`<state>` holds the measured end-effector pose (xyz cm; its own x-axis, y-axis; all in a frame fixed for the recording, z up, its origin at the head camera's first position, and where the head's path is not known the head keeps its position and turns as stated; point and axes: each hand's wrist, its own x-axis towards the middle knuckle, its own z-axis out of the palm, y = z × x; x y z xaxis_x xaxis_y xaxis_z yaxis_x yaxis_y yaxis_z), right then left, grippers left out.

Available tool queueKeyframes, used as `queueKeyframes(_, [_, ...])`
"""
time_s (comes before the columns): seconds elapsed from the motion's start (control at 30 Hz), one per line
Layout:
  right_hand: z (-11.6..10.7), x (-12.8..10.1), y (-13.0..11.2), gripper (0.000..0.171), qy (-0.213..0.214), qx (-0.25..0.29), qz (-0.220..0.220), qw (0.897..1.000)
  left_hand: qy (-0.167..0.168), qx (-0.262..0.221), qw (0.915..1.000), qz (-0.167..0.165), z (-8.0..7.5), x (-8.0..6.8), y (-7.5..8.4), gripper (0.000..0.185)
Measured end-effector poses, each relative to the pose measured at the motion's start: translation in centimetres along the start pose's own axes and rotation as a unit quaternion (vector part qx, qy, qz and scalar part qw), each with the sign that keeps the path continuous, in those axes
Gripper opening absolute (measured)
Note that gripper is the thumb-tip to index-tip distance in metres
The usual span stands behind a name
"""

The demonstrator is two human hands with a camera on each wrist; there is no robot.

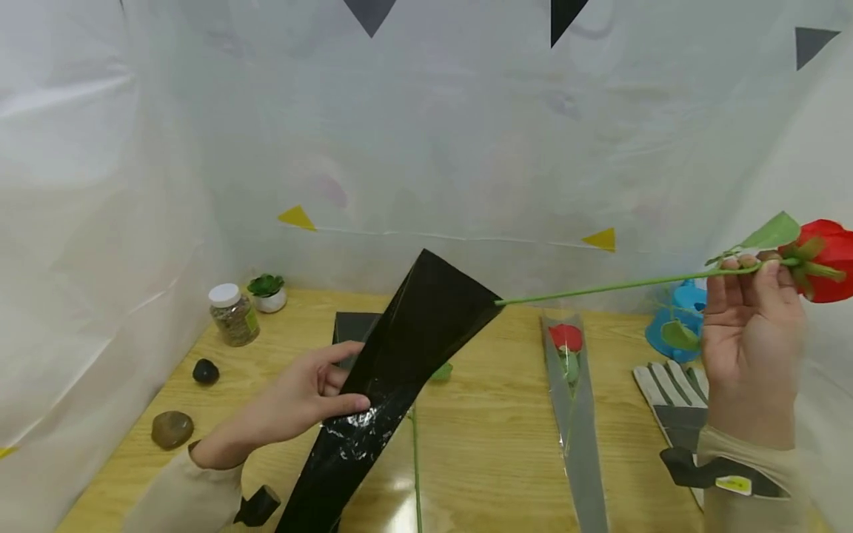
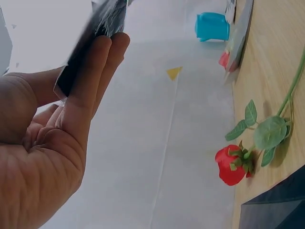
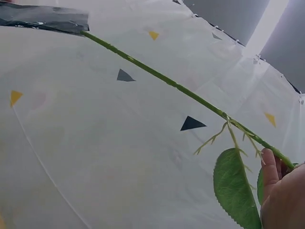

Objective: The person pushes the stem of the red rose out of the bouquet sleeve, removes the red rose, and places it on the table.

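My left hand (image 1: 300,396) grips a glossy black flower sleeve (image 1: 413,348) around its middle, tilted with the wide mouth up and to the right. On the right, my right hand (image 1: 753,333) pinches the green stem (image 1: 620,287) of a red artificial rose (image 1: 826,259) just below the bloom. The stem slants across to the sleeve, and its lower end meets the mouth's right corner. In the right wrist view a leaf (image 3: 236,188) hangs from that stem. Another red rose (image 2: 229,164) lies on the table, its bloom hidden behind the sleeve in the head view.
A rose in a clear-and-grey sleeve (image 1: 589,459) lies right of centre. Beyond it are a striped glove (image 1: 669,403) and a blue watering can (image 1: 688,300). At left stand a jar (image 1: 235,318), a potted succulent (image 1: 268,292), a black stone (image 1: 206,371) and a brown stone (image 1: 172,429).
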<state>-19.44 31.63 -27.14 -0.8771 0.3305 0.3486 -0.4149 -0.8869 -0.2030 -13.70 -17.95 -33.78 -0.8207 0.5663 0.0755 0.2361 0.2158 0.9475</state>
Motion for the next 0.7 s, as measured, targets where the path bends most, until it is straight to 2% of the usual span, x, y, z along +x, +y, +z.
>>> queueKeyframes(0.1, [-0.7,0.7,-0.8,0.024,0.012,-0.011,-0.009,1.000,0.029,-0.021,0.9992,-0.016,-0.5,0.3,-0.3,0.080])
queueKeyframes(0.17, [-1.2,1.0,-0.8,0.022,0.014,-0.020,0.023,0.999,0.059,-0.035,0.9969,-0.038,-0.6,0.5,-0.4,0.083])
queueKeyframes(0.23, [-1.8,1.0,-0.4,0.020,0.009,-0.060,0.072,0.996,0.088,-0.043,0.9935,-0.057,-0.4,0.9,-0.5,0.084])
queueKeyframes(0.3, [-2.4,0.8,0.5,0.019,-0.009,-0.121,0.128,0.984,0.111,-0.050,0.9903,-0.066,0.1,1.6,-0.9,0.085])
queueKeyframes(0.37, [-3.0,0.3,1.7,0.018,-0.032,-0.200,0.177,0.963,0.128,-0.051,0.9884,-0.065,0.9,2.7,-1.4,0.082])
queueKeyframes(0.4, [-3.3,0.1,2.4,0.017,-0.049,-0.248,0.197,0.947,0.134,-0.052,0.9875,-0.064,1.5,3.3,-1.7,0.081])
queueKeyframes(0.47, [-3.9,-0.4,3.7,0.019,-0.084,-0.342,0.233,0.907,0.141,-0.059,0.9866,-0.057,2.8,4.6,-2.3,0.075])
queueKeyframes(0.53, [-4.6,-0.8,5.1,0.025,-0.116,-0.430,0.268,0.854,0.147,-0.062,0.9856,-0.055,4.2,5.9,-2.9,0.071])
queueKeyframes(0.6, [-5.6,-1.2,6.5,0.037,-0.149,-0.508,0.295,0.795,0.148,-0.068,0.9851,-0.055,5.7,7.1,-3.6,0.070])
queueKeyframes(0.63, [-6.2,-1.4,7.2,0.042,-0.161,-0.536,0.308,0.770,0.147,-0.071,0.9850,-0.056,6.4,7.7,-3.9,0.070])
queueKeyframes(0.67, [-6.8,-1.6,7.8,0.045,-0.170,-0.557,0.321,0.746,0.149,-0.073,0.9844,-0.060,7.0,8.2,-4.2,0.072])
queueKeyframes(0.7, [-7.3,-1.8,8.3,0.047,-0.178,-0.573,0.333,0.728,0.148,-0.082,0.9836,-0.063,7.7,8.8,-4.5,0.073])
